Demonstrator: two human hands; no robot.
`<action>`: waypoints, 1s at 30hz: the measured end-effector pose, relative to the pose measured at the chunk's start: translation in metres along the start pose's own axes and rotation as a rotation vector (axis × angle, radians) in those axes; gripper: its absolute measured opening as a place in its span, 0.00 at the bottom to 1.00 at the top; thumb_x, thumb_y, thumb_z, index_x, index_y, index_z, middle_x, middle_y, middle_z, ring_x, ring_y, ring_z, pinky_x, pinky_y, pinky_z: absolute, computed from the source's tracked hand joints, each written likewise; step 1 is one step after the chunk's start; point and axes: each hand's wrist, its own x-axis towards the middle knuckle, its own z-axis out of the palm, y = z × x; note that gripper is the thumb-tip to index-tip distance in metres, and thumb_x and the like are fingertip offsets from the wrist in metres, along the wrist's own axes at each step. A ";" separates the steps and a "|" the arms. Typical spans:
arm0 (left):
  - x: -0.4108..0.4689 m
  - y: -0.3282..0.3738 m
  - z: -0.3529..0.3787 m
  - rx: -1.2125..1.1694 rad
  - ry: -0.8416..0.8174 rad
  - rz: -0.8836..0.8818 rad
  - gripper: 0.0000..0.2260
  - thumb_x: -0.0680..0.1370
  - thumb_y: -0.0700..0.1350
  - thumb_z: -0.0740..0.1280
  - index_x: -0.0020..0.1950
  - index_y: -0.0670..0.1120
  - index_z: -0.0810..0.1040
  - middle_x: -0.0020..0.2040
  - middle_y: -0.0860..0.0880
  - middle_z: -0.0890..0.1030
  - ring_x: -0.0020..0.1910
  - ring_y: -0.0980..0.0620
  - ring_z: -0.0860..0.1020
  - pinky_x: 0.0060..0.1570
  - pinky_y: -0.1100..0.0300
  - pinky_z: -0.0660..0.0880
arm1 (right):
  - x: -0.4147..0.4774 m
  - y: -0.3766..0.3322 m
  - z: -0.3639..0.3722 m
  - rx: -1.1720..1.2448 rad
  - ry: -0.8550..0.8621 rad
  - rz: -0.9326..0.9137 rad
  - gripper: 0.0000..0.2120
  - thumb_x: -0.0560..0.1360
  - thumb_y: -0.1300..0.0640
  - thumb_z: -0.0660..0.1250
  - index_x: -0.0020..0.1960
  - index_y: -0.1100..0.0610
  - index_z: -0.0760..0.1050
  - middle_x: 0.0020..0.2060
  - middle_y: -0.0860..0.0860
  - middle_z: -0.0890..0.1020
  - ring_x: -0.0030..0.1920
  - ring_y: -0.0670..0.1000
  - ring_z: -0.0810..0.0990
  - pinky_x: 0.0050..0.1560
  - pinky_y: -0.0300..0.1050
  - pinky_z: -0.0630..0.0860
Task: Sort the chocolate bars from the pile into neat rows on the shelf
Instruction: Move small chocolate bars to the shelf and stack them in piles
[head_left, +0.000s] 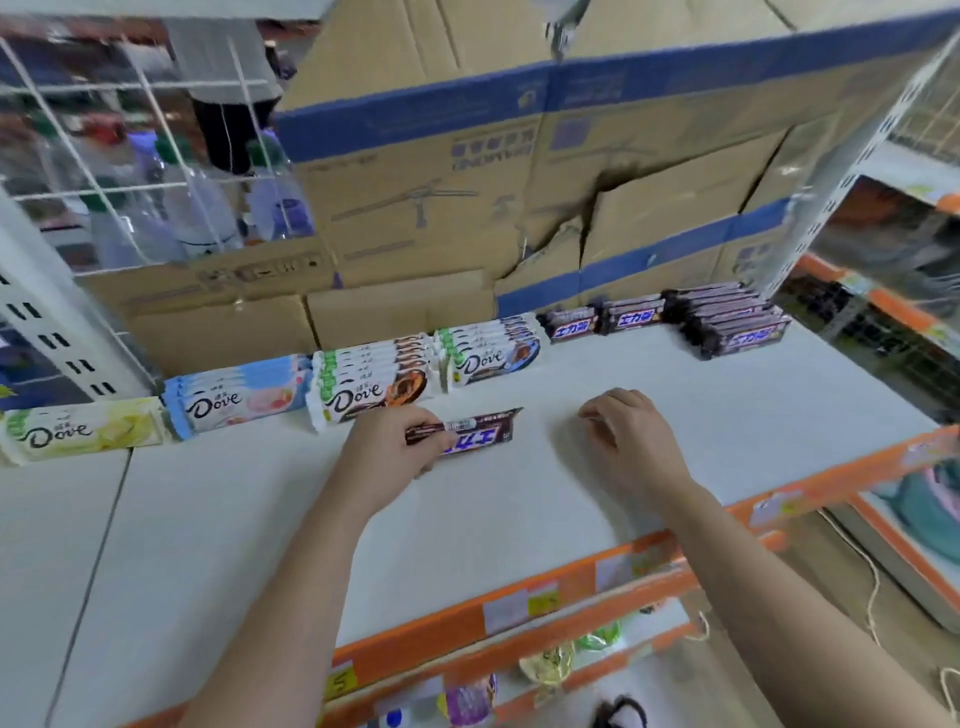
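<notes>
My left hand (395, 447) grips the left end of a dark brown Snickers bar (483, 431) that lies on the white shelf (519, 519). My right hand (628, 436) hovers just right of the bar, fingers loosely curled and holding nothing. Along the back of the shelf run rows of bars: a yellow Dove bar (83, 431), a blue-pink Dove stack (239, 395), a Dove stack with orange print (374, 384), a Dove stack with blue print (493, 348), two small Snickers stacks (602, 319), and a bigger Snickers stack (732, 322) at the right.
Cardboard boxes (519, 182) form a wall behind the rows. A wire grid (130, 156) with bottles behind it stands at the back left. The shelf's orange front edge (519, 608) carries price labels; a lower shelf with packets (550, 665) shows beneath.
</notes>
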 end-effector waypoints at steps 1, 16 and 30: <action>0.007 0.010 0.014 -0.044 0.012 -0.019 0.04 0.73 0.46 0.71 0.39 0.49 0.80 0.30 0.48 0.81 0.30 0.50 0.79 0.33 0.54 0.76 | 0.000 0.015 -0.007 0.006 -0.005 -0.007 0.10 0.71 0.57 0.62 0.45 0.57 0.81 0.42 0.52 0.82 0.44 0.57 0.78 0.44 0.45 0.74; 0.092 0.169 0.203 -0.420 0.339 -0.094 0.11 0.65 0.43 0.74 0.45 0.53 0.79 0.43 0.52 0.84 0.41 0.53 0.81 0.47 0.52 0.77 | 0.005 0.240 -0.111 0.034 -0.165 -0.115 0.06 0.68 0.61 0.69 0.45 0.55 0.80 0.41 0.51 0.81 0.42 0.57 0.76 0.43 0.46 0.74; 0.129 0.199 0.276 0.464 0.106 0.196 0.11 0.76 0.52 0.66 0.57 0.55 0.79 0.47 0.50 0.79 0.49 0.47 0.77 0.47 0.54 0.71 | 0.010 0.278 -0.116 0.150 -0.205 -0.250 0.07 0.70 0.59 0.67 0.48 0.54 0.79 0.46 0.49 0.79 0.45 0.54 0.74 0.47 0.48 0.73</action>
